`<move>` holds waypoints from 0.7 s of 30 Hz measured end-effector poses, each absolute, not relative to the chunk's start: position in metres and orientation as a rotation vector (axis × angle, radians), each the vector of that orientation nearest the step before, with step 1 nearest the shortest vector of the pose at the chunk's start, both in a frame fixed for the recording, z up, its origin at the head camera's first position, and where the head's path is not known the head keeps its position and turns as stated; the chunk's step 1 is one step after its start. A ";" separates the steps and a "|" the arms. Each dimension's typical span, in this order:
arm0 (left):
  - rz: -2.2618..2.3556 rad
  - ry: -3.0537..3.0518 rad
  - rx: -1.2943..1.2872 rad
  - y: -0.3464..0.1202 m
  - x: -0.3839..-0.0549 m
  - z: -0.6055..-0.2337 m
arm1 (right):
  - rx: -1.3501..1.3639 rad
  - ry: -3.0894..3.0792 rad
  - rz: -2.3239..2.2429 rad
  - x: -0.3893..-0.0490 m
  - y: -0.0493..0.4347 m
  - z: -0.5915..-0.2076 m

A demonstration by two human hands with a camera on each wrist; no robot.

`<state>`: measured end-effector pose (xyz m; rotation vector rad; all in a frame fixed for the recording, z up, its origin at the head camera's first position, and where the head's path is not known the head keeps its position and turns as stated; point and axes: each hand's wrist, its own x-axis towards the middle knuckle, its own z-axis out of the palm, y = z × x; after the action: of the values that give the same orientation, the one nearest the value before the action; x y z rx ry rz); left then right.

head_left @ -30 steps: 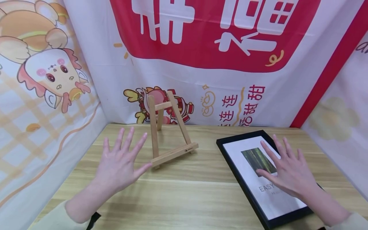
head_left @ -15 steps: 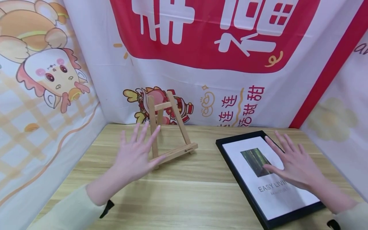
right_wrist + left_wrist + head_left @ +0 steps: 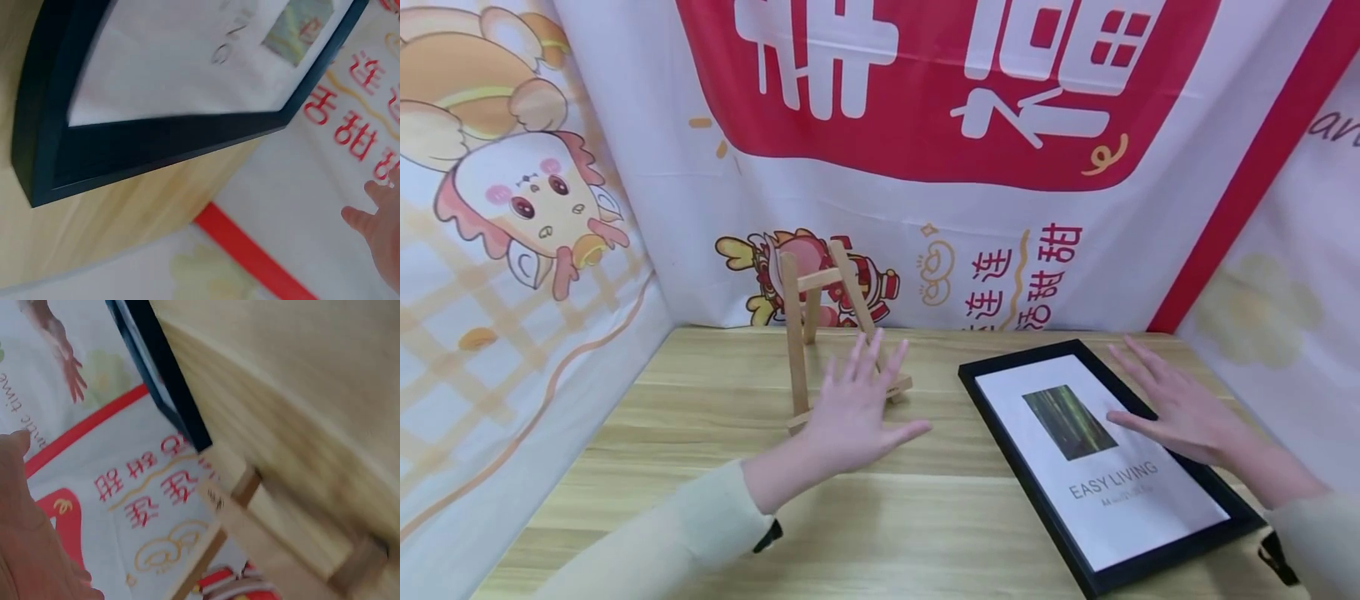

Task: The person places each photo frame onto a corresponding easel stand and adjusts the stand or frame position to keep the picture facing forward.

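A small wooden easel (image 3: pixel 795 333) stands at the back of the table, left of the middle. My left hand (image 3: pixel 853 417) hovers in front of it with fingers spread, covering part of its lower ledge in the head view. To the right lies a black picture frame (image 3: pixel 1026 475), face up, with a white sheet reading "EASY LIVING" and a dark green picture. Over the frame's right edge my right hand (image 3: pixel 1183 408) is held with straight fingers, holding nothing. The left wrist view shows the easel's ledge (image 3: pixel 262 544) and a frame corner; the right wrist view shows the frame's edge (image 3: pixel 169 147) close up.
The wood-grain table (image 3: pixel 910 533) is bounded behind by a white cloth (image 3: pixel 685 208) with a red banner print. A printed cloth (image 3: pixel 550 350) with a cartoon figure rises on the left, and another (image 3: pixel 1300 350) with a pale flower on the right.
My left hand has moved right, from beside the easel to in front of its ledge. My right hand has shifted slightly right, towards the frame's far edge. Easel and frame stay put.
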<state>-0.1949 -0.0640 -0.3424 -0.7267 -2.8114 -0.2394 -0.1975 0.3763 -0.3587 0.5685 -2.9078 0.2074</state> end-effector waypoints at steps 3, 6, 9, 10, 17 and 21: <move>-0.370 -2.863 -0.731 -0.043 -0.196 -0.354 | 0.546 -2.943 0.253 -0.203 0.388 -0.366; -0.537 -2.911 -0.701 -0.023 -0.197 -0.368 | 0.474 -2.983 0.314 -0.207 0.400 -0.374; -0.732 -2.953 -0.647 -0.004 -0.198 -0.382 | 0.369 -3.030 0.374 -0.211 0.409 -0.383; -0.806 -2.961 -0.626 0.002 -0.198 -0.386 | 0.335 -3.044 0.394 -0.212 0.413 -0.386; -1.396 -2.902 -0.402 0.039 -0.199 -0.408 | 0.197 -3.106 0.458 -0.213 0.431 -0.401; -1.483 -2.888 -0.294 0.057 -0.198 -0.415 | 0.193 -3.117 0.524 -0.215 0.437 -0.408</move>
<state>-0.1979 0.0573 -0.4154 -0.2944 -2.8885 -1.4831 -0.2148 0.4368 -0.4082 0.1930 -3.1173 0.5242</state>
